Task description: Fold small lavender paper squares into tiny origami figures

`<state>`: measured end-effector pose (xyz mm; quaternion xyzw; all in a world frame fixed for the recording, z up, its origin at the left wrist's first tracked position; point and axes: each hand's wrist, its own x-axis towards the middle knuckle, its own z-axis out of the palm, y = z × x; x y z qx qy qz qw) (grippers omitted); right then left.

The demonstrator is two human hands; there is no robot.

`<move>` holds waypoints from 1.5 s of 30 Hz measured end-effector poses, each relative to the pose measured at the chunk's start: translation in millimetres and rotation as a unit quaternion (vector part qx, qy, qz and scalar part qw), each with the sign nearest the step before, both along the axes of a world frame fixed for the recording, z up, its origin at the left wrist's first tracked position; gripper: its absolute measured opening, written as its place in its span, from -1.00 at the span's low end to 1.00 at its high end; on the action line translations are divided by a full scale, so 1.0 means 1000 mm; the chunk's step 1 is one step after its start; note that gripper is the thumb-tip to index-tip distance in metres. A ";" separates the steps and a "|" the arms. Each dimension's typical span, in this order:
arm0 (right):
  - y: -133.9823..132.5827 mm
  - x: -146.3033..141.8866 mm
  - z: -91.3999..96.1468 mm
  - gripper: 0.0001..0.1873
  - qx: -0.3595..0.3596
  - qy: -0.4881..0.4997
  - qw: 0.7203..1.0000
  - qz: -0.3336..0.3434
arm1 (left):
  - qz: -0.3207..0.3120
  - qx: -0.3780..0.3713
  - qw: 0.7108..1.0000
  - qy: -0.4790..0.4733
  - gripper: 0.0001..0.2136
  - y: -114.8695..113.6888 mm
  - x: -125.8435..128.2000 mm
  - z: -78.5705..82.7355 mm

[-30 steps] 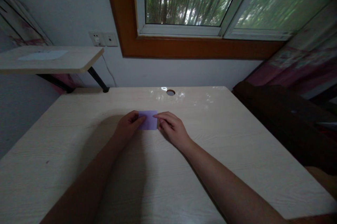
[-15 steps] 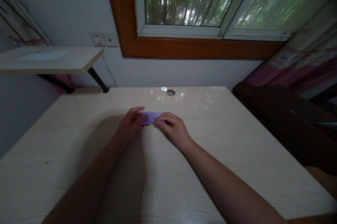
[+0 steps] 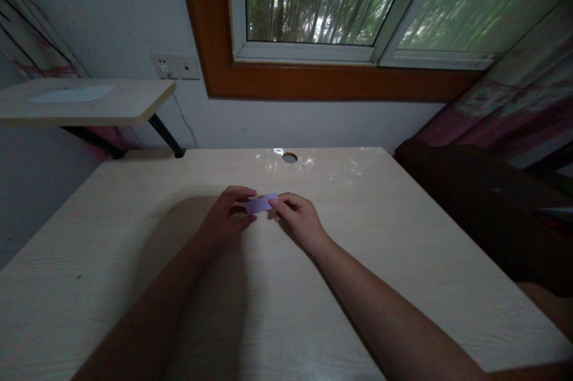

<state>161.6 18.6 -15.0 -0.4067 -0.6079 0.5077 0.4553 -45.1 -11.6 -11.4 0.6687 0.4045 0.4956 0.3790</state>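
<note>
A small purple piece of paper (image 3: 258,205), rectangular and possibly folded, is held just above the pale wooden desk (image 3: 358,249). My right hand (image 3: 299,217) pinches its right end between thumb and fingers. My left hand (image 3: 228,214) is at the paper's left end, thumb and fingers spread apart around it. Whether a left fingertip still touches the paper I cannot tell. Shadow from my left arm falls across the desk.
A raised shelf (image 3: 156,107) on black legs stands at the desk's back left, with a white sheet (image 3: 74,94) on it. A round cable hole (image 3: 289,157) sits near the back edge. Behind are a wall socket (image 3: 165,67) and a window. Dark furniture (image 3: 483,208) borders the right side.
My left thumb and fingers have opened away from the purple paper. The paper now tilts, its right end higher, in my right hand's pinch.
</note>
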 end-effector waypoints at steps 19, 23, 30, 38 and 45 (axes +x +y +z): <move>-0.003 -0.002 0.006 -0.66 -0.070 0.064 0.994 0.059 | 0.076 0.075 0.976 0.191 -0.74 0.000 -0.006 0.002; -0.002 -0.002 0.001 -0.65 0.016 0.045 0.999 0.009 | 0.109 0.040 0.983 0.144 -0.75 0.003 -0.007 0.000; -0.004 -0.001 0.002 -0.50 0.212 -0.049 0.972 -0.084 | 0.133 -0.008 0.988 0.074 -0.74 0.007 -0.009 -0.006; -0.003 0.001 0.004 -0.81 0.269 -0.076 0.959 -0.047 | 0.128 -0.037 0.990 0.037 -0.75 0.006 -0.008 -0.004; -0.002 0.001 0.000 -0.80 0.215 -0.069 0.974 -0.019 | 0.077 -0.108 0.990 -0.047 -0.73 0.005 -0.004 0.002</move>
